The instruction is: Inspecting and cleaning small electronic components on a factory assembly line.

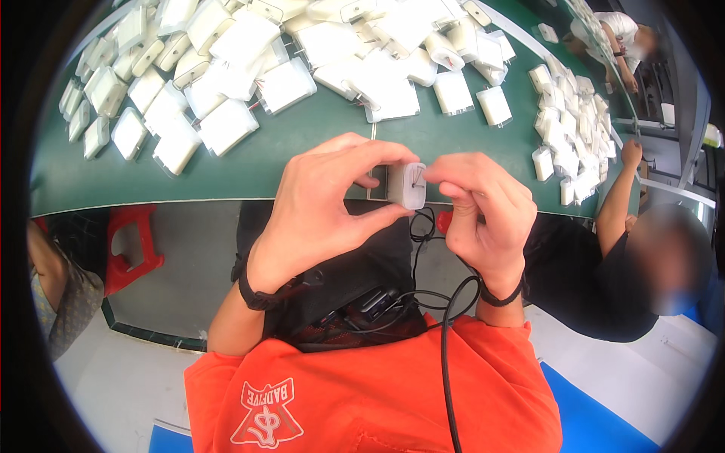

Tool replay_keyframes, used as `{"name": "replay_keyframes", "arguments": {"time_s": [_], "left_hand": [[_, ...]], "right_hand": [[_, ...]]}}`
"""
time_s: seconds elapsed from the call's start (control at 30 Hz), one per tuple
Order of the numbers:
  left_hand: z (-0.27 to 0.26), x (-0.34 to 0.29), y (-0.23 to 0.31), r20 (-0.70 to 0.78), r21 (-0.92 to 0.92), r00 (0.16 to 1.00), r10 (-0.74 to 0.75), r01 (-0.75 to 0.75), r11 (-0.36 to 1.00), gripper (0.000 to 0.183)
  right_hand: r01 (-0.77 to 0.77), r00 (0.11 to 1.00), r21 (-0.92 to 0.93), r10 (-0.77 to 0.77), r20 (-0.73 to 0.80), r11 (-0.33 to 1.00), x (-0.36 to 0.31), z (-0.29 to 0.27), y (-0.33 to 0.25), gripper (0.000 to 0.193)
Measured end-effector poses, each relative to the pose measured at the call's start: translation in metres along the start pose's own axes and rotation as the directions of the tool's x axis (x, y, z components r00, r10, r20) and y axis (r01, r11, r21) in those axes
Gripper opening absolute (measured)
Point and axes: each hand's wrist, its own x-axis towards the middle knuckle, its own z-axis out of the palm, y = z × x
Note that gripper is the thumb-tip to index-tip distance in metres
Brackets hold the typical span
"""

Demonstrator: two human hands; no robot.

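Observation:
My left hand (321, 200) grips a small white plastic casing (412, 186) between thumb and fingers, just off the table's near edge. Its rounded end face is turned to the right, and thin dark wires or pins show on it. Close against that end, my right hand (487, 200) has its fingers curled in and its index fingertip at the face. Whether the right fingertips pinch a wire is too small to tell. Beyond my hands, a large heap of similar white casings (226, 124) lies on the green table (302, 147).
A second pile of white casings (566, 128) lies on the table at the right. People (604, 272) sit at both sides, and another stands at the far right. Black cables (447, 355) hang below my right hand. A red stool (128, 249) stands at the left.

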Motion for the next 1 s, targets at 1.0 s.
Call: {"name": "replay_keyframes", "arguments": {"time_s": [1.0], "left_hand": [[0.000, 0.000, 0.005, 0.028, -0.001, 1.000, -0.003, 0.003, 1.000, 0.052]], "right_hand": [[-0.176, 0.976, 0.436, 0.214, -0.041, 0.882, -0.020, 0.003, 0.016, 0.015]]}}
